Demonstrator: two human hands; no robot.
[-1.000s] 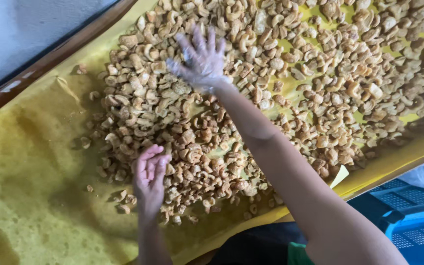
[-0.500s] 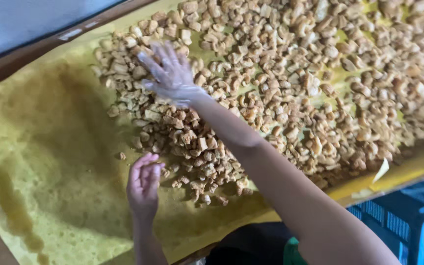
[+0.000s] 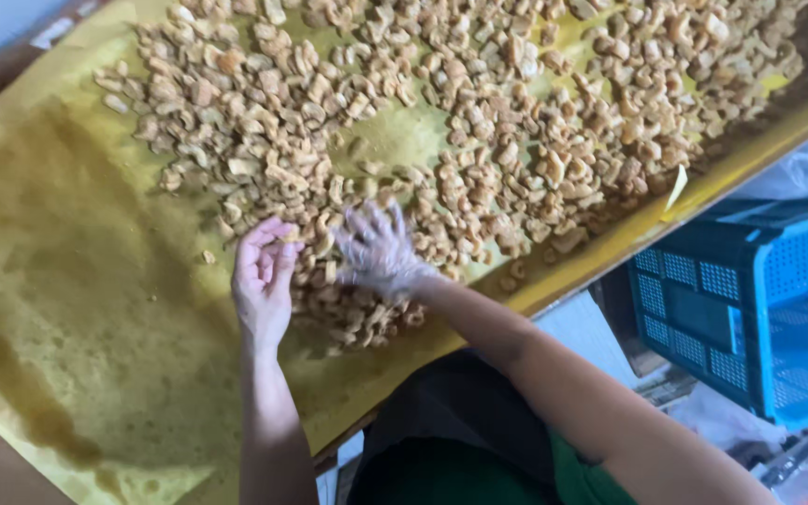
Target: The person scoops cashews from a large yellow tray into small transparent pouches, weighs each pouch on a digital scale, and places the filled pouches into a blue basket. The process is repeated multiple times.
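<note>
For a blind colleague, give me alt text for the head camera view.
Two hands, left hand bare and right hand in a clear glove, work among golden fried snack pieces on oil-stained yellow paper; a blue crate stands at right.

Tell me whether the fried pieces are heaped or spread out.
Spread out: the fried pieces lie in a thin layer, yellow sheet showing between them.

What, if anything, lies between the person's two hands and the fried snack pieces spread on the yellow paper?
Nothing visible. The right hand, in a thin clear glove, rests directly on the fried pieces; the bare left hand lies at the pile's edge on the yellow paper.
</note>
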